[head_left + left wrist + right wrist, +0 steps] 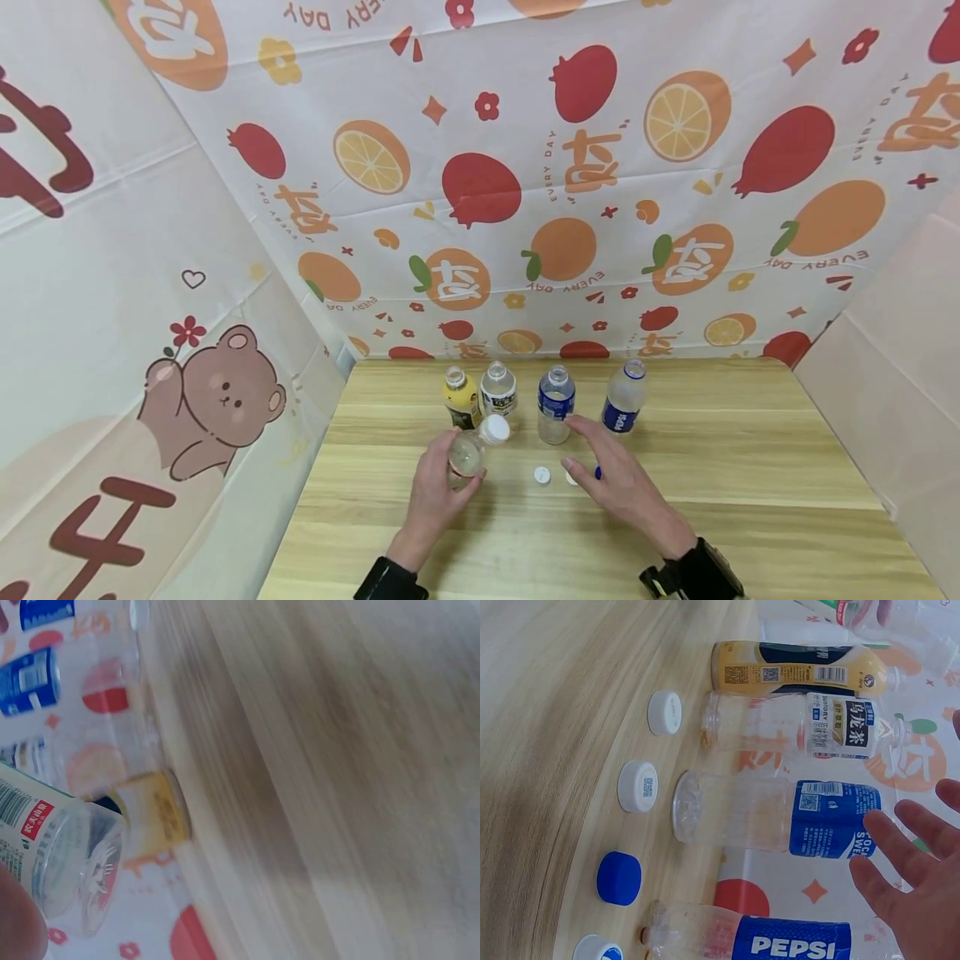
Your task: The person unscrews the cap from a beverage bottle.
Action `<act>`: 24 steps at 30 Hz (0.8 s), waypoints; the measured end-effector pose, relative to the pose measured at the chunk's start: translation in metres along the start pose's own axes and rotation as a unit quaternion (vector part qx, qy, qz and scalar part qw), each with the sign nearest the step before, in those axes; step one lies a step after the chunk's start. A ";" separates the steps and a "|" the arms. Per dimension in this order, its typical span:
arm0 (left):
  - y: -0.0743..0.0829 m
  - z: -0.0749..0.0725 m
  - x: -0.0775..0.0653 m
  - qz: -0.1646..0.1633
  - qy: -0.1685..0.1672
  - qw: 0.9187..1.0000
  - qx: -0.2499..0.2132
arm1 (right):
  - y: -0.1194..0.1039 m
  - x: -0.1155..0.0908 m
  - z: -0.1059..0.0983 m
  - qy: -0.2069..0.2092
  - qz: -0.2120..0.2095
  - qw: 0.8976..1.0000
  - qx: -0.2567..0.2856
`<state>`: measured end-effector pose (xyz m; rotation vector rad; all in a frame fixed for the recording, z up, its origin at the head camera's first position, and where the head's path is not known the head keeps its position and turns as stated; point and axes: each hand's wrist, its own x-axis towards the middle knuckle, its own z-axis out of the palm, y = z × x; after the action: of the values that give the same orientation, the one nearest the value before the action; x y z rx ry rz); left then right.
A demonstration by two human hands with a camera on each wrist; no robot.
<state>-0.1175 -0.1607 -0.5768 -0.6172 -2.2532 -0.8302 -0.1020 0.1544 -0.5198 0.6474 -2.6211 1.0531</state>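
My left hand [435, 490] grips a clear plastic bottle [467, 457] with a white cap [496, 429] on it. In the left wrist view this bottle [64, 855] is lifted and tilted, its clear base showing. My right hand [621, 482] has its fingers spread, holding nothing, close to the blue-labelled Pocari Sweat bottle [832, 817]; whether a fingertip touches it I cannot tell. That bottle stands uncapped between an oolong tea bottle [840, 727] and a Pepsi bottle [791, 939]. Leftmost in this row is a yellow bottle [461, 400].
Loose caps lie in a line before the bottles: a white cap [664, 713], another white cap [637, 787], a blue cap [619, 878] and a white-and-blue cap [598, 949]. Behind the wooden table [750, 467] hangs a fruit-print cloth [525, 292].
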 end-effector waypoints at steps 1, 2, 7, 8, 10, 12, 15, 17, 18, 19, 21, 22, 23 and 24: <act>0.002 0.001 0.001 0.013 -0.006 1.000 0.008 | 0.000 0.000 0.000 0.004 -0.007 1.000 -0.002; 0.005 0.003 0.002 0.025 -0.012 1.000 0.012 | 0.000 0.000 0.001 0.007 -0.015 1.000 -0.003; 0.018 0.011 0.007 0.060 -0.033 0.997 0.030 | 0.002 0.001 0.005 0.021 -0.040 0.999 -0.001; 0.020 0.013 0.008 0.062 -0.038 0.997 0.032 | 0.002 0.001 0.006 0.025 -0.042 0.999 -0.001; 0.025 0.017 0.010 0.065 -0.047 0.996 0.037 | 0.001 0.001 0.007 0.036 -0.044 0.998 -0.001; 0.030 0.022 0.011 0.061 -0.060 0.996 0.040 | -0.001 0.001 0.008 0.050 -0.044 0.998 0.000; 0.037 0.029 0.013 0.062 -0.071 0.995 0.037 | -0.004 0.003 0.009 0.072 -0.033 0.997 0.015; 0.041 0.033 0.015 0.061 -0.077 0.995 0.035 | -0.006 0.004 0.009 0.083 -0.021 0.996 0.031; 0.043 0.035 0.015 0.062 -0.077 0.994 0.035 | -0.007 0.005 0.009 0.087 -0.015 0.995 0.037; 0.045 0.037 0.016 0.064 -0.078 0.994 0.036 | -0.008 0.005 0.009 0.091 -0.009 0.995 0.042; 0.049 0.040 0.017 0.064 -0.083 0.994 0.040 | -0.009 0.006 0.008 0.096 0.002 0.994 0.046; 0.050 0.042 0.017 0.063 -0.086 0.993 0.042 | -0.009 0.007 0.008 0.099 0.008 0.994 0.045; 0.052 0.043 0.018 0.062 -0.088 0.993 0.046 | -0.009 0.007 0.008 0.100 0.014 0.994 0.042; 0.054 0.043 0.018 0.061 -0.090 0.993 0.048 | -0.009 0.007 0.008 0.102 0.020 0.994 0.037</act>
<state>-0.1147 -0.0899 -0.5684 -0.8042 -2.3739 -0.6234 -0.1045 0.1412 -0.5176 0.4775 -2.4393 1.1658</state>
